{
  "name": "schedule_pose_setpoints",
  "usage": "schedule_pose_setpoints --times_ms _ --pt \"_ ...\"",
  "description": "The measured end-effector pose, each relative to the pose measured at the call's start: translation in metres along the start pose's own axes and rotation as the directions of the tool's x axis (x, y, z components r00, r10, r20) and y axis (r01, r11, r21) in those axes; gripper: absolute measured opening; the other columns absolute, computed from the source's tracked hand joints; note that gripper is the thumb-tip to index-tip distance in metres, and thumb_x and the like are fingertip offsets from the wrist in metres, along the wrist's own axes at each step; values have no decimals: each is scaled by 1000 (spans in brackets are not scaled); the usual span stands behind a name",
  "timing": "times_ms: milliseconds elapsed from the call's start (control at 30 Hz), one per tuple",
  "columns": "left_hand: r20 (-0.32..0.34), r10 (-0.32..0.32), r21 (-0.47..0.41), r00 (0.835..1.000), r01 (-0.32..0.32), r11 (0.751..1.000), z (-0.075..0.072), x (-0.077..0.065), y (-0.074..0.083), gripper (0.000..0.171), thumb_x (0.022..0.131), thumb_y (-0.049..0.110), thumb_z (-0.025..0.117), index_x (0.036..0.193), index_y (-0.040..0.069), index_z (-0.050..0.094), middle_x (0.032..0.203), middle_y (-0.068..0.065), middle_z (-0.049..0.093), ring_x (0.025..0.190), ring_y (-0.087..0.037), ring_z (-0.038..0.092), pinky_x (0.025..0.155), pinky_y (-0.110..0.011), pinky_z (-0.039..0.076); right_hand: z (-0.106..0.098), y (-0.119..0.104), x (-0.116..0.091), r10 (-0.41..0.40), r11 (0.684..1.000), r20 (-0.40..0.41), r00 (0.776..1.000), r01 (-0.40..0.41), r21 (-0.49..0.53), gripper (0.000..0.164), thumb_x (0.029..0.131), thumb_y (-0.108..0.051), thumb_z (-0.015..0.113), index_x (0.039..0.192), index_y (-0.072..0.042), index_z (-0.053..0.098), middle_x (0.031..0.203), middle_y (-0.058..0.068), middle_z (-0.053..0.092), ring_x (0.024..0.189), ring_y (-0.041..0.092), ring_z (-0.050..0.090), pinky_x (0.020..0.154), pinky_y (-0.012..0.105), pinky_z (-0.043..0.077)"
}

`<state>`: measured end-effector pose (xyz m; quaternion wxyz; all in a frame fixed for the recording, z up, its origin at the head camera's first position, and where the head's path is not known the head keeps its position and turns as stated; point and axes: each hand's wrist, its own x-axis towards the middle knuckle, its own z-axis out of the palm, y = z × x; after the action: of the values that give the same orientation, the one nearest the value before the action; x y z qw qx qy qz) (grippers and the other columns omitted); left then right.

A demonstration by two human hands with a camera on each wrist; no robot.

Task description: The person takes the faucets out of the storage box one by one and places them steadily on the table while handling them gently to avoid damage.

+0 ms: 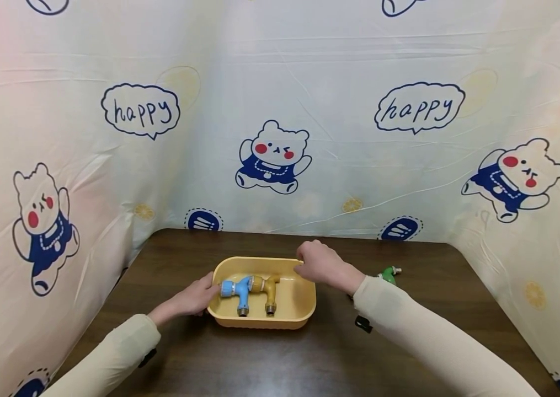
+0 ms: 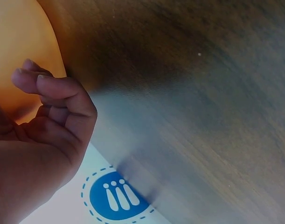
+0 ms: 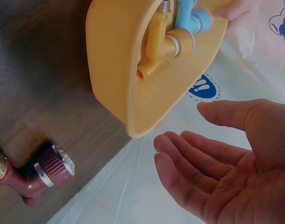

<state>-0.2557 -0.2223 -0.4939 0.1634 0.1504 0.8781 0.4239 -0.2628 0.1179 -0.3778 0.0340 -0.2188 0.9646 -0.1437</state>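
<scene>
Basin (image 1: 293, 300) | inside: blue tap (image 1: 243, 293), yellow tap (image 1: 270, 292) | hands (image 1: 195, 296): left gripping basin

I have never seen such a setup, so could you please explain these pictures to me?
There is no machine: you see a person's left hand and right hand. The wide picture is from a head camera, the others from a camera on each wrist. On the brown table stands a yellow tray with a blue tap and a yellow tap inside. Outside it lie a green tap and, in the right wrist picture, a dark red tap. The left hand grips the tray's side; the right hand, near the tray's right end, holds nothing.
</scene>
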Motion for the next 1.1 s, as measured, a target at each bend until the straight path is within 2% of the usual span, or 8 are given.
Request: schedule_pose_setpoints --times_ms 67,200,467,800,1000,1100 --pt "-16 -24 -7 1000 24 1000 0 -7 16 36 108 17 42 133 -9 43 67 -10 61 44 -17 50 40 -28 42 1 -2 2 2 1000 4 1000 -2 -6 43 94 -15 72 63 -13 43 56 -6 25 50 10 26 47 26 23" --pt "-32 -51 13 998 51 999 2 -13 26 32 109 13 41 132 -7 44 65 -8 59 44 -15 48 41 -26 39 4 -6 5 16 1000 19 1000 -16 -9 48 95 -16 73 61 -15 40 56 -6 23 50 10 24 47 27 22" --pt "-26 -49 15 998 49 999 2 -11 25 32 109 13 41 133 -8 43 64 -7 58 44 -15 48 41 -27 40 7 -14 9 53 998 79 995 -55 20 52 93 -14 71 57 -16 34 52 -7 18 46 9 18 45 26 20" --pt "-31 -48 20 998 49 999 2 -13 28 31 107 12 43 132 -7 44 63 -6 57 44 -15 47 41 -26 39 8 -21 17 102 995 155 983 -100 -21 55 93 -17 72 56 -17 32 50 -7 18 45 10 17 45 26 22" --pt "-3 -39 1 999 39 999 0 -11 25 35 107 14 42 133 -9 42 65 -8 58 45 -16 49 41 -26 40 13 -24 24 128 992 202 971 -125 -29 48 94 -19 72 60 -15 39 51 -5 26 44 10 25 45 27 27" --pt "25 15 -9 1000 -15 1000 -2 -6 14 37 108 18 41 132 -11 40 65 -7 59 45 -16 51 40 -28 43 17 -26 28 141 990 224 964 -138 -29 41 94 -21 73 65 -13 46 52 -4 34 44 11 32 46 27 31"
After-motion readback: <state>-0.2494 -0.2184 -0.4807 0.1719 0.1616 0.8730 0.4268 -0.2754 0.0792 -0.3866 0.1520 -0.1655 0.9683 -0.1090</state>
